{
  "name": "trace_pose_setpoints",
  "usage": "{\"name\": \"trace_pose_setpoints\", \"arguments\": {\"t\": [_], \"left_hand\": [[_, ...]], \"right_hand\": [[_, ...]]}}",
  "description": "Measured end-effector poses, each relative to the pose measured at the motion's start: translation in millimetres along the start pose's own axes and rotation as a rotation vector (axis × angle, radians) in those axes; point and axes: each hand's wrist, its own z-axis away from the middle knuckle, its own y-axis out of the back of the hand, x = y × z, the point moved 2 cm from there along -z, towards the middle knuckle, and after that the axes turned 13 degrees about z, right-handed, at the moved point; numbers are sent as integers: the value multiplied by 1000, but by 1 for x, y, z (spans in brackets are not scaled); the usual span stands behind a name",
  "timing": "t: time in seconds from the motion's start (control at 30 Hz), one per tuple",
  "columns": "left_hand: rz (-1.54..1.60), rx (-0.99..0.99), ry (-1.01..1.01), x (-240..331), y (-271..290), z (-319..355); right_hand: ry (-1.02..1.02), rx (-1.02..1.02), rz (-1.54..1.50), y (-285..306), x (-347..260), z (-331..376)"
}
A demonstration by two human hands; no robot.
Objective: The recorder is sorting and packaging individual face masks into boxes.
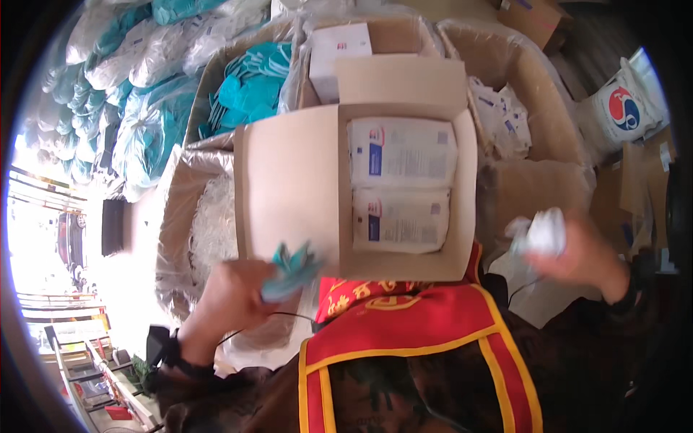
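Observation:
In front of me stands an open cardboard box (289,187), its flaps folded out. Two white printed packets (403,151) lie flat in it, one beyond the other. My left hand (234,292), over the box's near left corner, is closed around a bunch of folded teal sheet-like pieces (291,273). To the right of the box, my right hand (586,252) grips a crumpled white plastic wrapper (546,232), blurred by motion. Neither hand touches the packets. What kind of item the teal pieces are, I cannot tell.
Plastic-lined cartons surround the box: one with teal pieces (256,86), one with clear plastic film (213,224), one with white wrappers (502,119). A white carton (339,54) sits behind the box. Filled bags (155,130) are piled at the far left; a white sack (624,108) stands right.

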Motion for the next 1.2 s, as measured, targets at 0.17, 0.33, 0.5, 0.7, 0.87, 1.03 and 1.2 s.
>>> {"name": "trace_pose_setpoints", "arguments": {"t": [0.17, 0.33, 0.5, 0.7, 0.87, 1.03, 1.2], "left_hand": [[935, 481, 189, -22, -8, -33], [1273, 897, 88, -110, 54, -85], [1234, 1309, 452, -233, 131, -97], [1229, 1177, 153, -194, 56, -105], [1100, 745, -59, -58, -23, -101], [557, 513, -291, 21, -65, -103], [386, 551, -232, 12, -77, -100]], "right_hand": [[-30, 23, -602, -29, 21, -25], [0, 74, -804, -51, 9, -31], [44, 39, -792, -55, -11, -41], [15, 192, -871, -61, 7, -55], [69, 121, -954, -76, -2, -98], [232, -23, -882, -103, -49, -131], [325, -237, -1119, -130, -52, -128]]}}
